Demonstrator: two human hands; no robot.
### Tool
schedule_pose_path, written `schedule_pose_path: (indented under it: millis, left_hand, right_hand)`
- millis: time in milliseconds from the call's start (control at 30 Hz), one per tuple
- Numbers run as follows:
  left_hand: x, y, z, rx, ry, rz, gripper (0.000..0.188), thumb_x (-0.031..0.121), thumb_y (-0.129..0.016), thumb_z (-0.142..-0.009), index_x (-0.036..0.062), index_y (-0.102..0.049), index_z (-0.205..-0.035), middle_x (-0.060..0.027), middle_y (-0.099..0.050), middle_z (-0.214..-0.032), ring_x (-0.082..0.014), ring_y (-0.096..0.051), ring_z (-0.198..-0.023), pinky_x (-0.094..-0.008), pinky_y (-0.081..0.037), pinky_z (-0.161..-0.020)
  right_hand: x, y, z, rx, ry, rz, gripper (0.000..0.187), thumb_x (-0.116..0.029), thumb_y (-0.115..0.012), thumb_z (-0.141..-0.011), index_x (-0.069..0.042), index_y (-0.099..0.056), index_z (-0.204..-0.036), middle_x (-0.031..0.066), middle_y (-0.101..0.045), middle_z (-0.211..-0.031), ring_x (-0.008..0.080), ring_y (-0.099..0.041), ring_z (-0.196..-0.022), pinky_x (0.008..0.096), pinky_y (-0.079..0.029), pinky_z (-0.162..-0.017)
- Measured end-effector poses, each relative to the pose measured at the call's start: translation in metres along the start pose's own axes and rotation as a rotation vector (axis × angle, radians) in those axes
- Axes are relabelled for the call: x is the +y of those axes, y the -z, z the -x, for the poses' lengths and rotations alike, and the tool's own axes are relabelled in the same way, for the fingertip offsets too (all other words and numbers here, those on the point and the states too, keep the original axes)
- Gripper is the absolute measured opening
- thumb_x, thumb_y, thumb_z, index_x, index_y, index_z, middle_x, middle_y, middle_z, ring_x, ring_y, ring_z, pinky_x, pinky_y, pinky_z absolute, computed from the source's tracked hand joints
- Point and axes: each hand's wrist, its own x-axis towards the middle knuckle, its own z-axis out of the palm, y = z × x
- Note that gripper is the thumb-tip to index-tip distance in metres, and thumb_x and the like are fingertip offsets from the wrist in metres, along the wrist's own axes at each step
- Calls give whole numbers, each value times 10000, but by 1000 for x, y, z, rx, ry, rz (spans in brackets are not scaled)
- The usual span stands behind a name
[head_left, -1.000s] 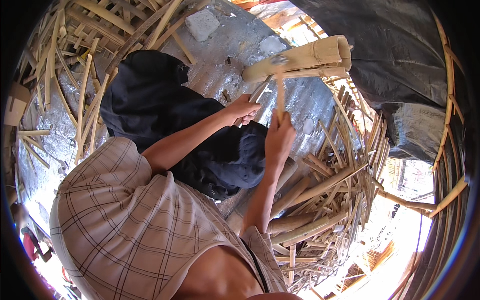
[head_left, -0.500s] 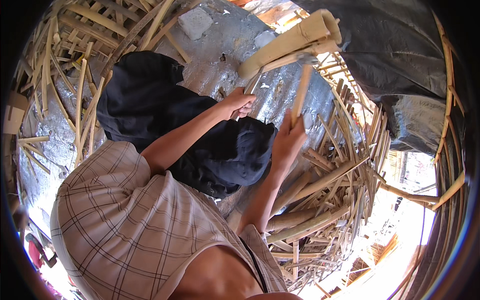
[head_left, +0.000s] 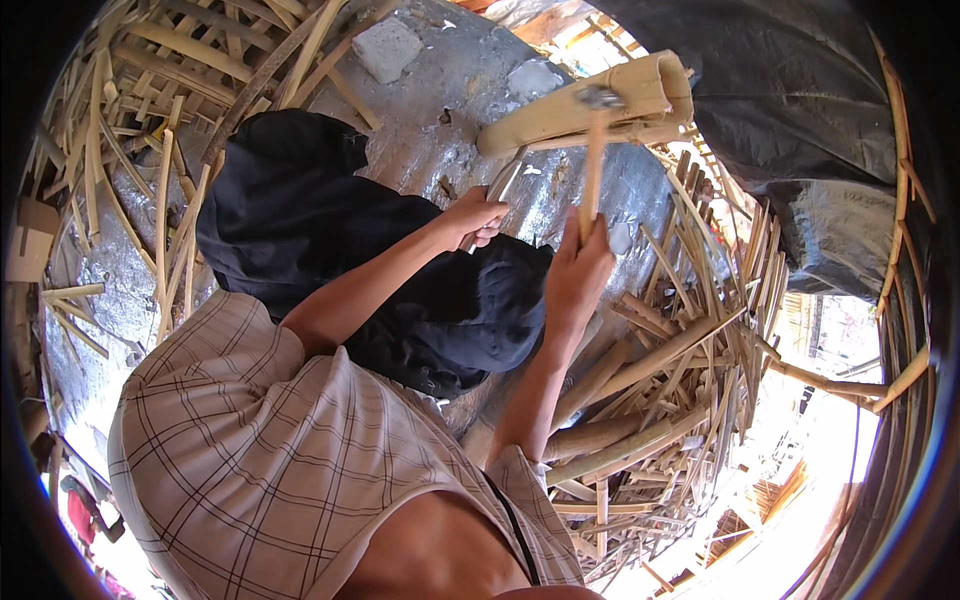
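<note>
In my left hand [head_left: 472,220], closed, is a flat metal chisel [head_left: 505,177]. Its tip reaches up near the lower edge of a thick, pale bamboo piece [head_left: 560,108], split lengthwise. My right hand [head_left: 580,265] is wrapped round the wooden handle of a hammer [head_left: 594,170]. The hammer's blurred metal head overlaps the bamboo's outline from here; whether it touches, I cannot tell. The bamboo piece slants across the grey ground beyond my hands, its hollow end toward the right. My legs in black cloth [head_left: 300,220] lie below my left forearm.
A heap of split bamboo strips [head_left: 640,430] lies to my right. More strips and a woven bamboo lattice [head_left: 190,55] are at the far left. A pale block [head_left: 388,48] rests on the ground beyond. Dark plastic sheeting [head_left: 790,110] hangs at the right.
The hammer head has shifted left and farther up, from the bamboo's lower right edge to across its middle. My left hand stays nearly where it was.
</note>
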Motion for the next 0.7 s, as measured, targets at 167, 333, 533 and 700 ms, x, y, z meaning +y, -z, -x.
schedule_pose_path:
  millis: [167,333,533,700]
  left_hand:
    - [11,-15,-4,-21,-3,51,165,77,-563,-923,95,-434,-823,37,-401,-586,-60,-380,-415,-274,-293,-354]
    - [13,-4,-11,-20,31,22,210,89,-573,-923,96,-429,-770,33,-397,-576,-58,-375,-422,-274,-269,-359]
    - [24,8,-29,-25,3,7,241,121,-567,-942,112,-428,-746,44,-399,-575,-51,-368,-420,-255,-270,-357]
    - [27,-13,-28,41,3,-79,224,132,-566,-946,112,-424,-774,44,-406,-603,-53,-364,-426,-259,-267,-368]
  right_hand:
    - [84,-77,6,253,3,-332,298,-177,-549,-1041,37,-535,-834,201,-509,-623,274,-509,-501,416,-360,-498]
    - [102,-71,3,-134,23,157,308,-206,-563,-1020,71,-579,-886,319,-618,-740,511,-630,-743,542,-454,-591]
    - [21,-19,-14,116,-27,-101,231,-173,-599,-1009,40,-569,-923,262,-562,-624,446,-607,-577,456,-430,-511]
    - [98,-95,-9,31,-16,-25,207,-165,-576,-1015,28,-578,-938,262,-608,-692,449,-626,-631,456,-446,-530]
